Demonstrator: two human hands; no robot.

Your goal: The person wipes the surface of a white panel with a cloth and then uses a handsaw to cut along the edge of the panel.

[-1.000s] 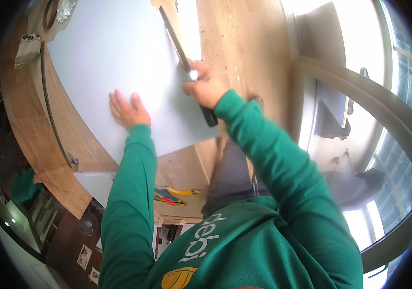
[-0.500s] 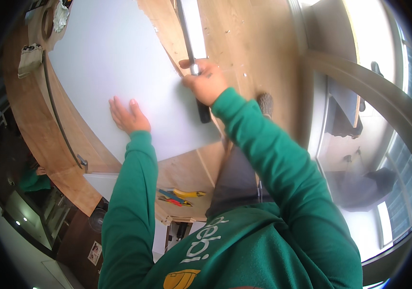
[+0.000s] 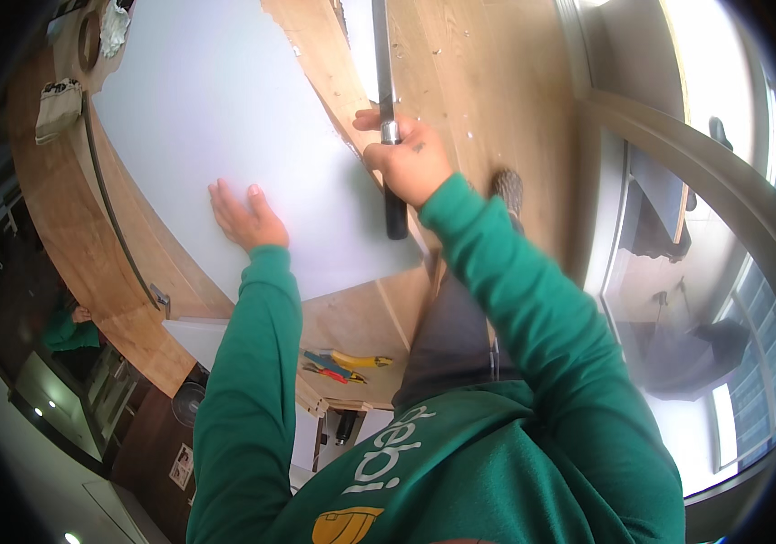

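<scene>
My right hand [image 3: 417, 161] is wrapped round the black handle of a file [image 3: 381, 68], just below its silver collar. The long, flat, dark blade points away from me, over the right edge of a pale grey-white sheet [image 3: 215, 100]. My left hand [image 3: 247, 215] lies flat on this sheet with its fingers a little apart. The sheet rests on a wooden bench [image 3: 351, 317], and its right edge looks rough at the far end. How the blade meets the edge is hard to tell.
Pliers with yellow handles [image 3: 362, 361] and blue-and-red-handled tools [image 3: 329, 364] lie near my body. At the far left are a canvas pouch [image 3: 59, 111], a tape roll [image 3: 89, 41] and a long dark rod [image 3: 107, 190]. Small white scraps dot the wooden floor [image 3: 497, 91] to the right.
My right hand has moved right with the file, whose blade now points more straight ahead. My left hand stays in place on the sheet.
</scene>
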